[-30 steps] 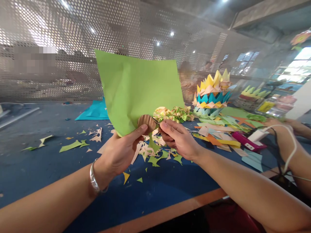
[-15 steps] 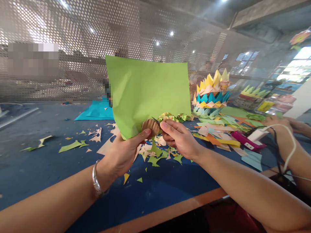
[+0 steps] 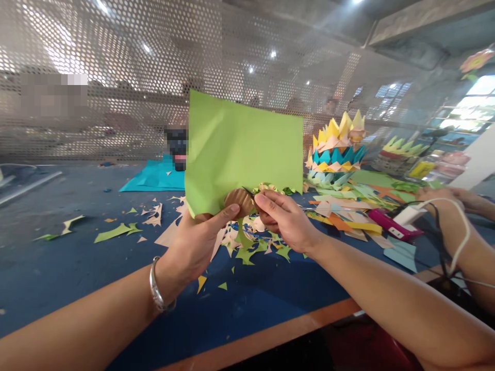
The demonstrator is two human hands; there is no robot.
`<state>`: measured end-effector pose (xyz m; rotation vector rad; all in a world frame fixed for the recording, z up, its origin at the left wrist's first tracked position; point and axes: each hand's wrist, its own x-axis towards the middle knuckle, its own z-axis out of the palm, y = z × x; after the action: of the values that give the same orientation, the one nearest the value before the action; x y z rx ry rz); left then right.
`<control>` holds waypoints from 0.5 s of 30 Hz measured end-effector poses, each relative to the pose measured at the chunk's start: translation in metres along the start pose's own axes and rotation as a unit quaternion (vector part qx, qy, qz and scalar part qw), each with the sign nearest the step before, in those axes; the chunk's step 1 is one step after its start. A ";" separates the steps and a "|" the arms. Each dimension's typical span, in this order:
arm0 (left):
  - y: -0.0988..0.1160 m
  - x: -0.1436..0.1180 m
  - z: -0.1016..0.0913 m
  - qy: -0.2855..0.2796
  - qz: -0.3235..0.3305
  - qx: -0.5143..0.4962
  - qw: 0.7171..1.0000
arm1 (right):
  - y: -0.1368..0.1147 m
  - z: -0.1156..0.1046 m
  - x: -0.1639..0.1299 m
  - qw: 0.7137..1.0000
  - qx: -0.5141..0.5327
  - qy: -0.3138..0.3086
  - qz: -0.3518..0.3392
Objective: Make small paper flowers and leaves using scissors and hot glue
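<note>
The table was blue, with an orange front edge, and a perforated metal screen stood behind it. I place everything else from the green sheet, which I held upright over the middle of the table.

Right of the sheet stood a tiered paper crown in yellow, teal and peach, with loose coloured sheets spread at its foot, a pink tool with a white cord, and another person's hand past that. Left of the sheet and further back lay a teal sheet. Below the sheet, and out to its left, the table was littered with scraps in green, peach and yellow.

My left hand was closed on the sheet's lower edge, thumb pressing a small brown ribbed disc against the paper. My right hand was closed round scissors; only the dark blade tips showed, at the edge just beside the disc. The two hands were close together, nearly touching at the disc.

A narrow green strip hung down from the sheet under the disc, so I judged the cut along the disc's rim was only begun. Nearly the whole sheet was uncut, and most of the way round the disc was left.
</note>
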<state>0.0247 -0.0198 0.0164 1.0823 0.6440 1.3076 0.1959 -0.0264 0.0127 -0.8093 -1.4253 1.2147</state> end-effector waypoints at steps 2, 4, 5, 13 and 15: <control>0.001 0.001 0.000 0.010 0.011 0.004 1.000 | 0.001 -0.001 0.000 1.000 -0.003 -0.001 0.001; 0.002 0.002 0.001 0.015 0.017 0.002 1.000 | 0.002 -0.003 0.000 1.000 -0.010 0.000 0.004; 0.002 0.003 0.000 0.013 0.017 0.002 1.000 | 0.003 -0.003 0.000 1.000 -0.014 0.000 0.005; 0.001 0.007 -0.006 0.008 0.006 0.040 0.999 | 0.004 -0.004 0.000 0.999 -0.031 0.001 0.017; 0.001 0.008 -0.007 0.003 0.003 0.043 0.999 | 0.003 -0.003 0.000 0.999 -0.031 0.002 0.025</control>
<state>0.0193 -0.0108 0.0160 1.1507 0.7070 1.2993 0.1987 -0.0249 0.0091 -0.8945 -1.4527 1.2117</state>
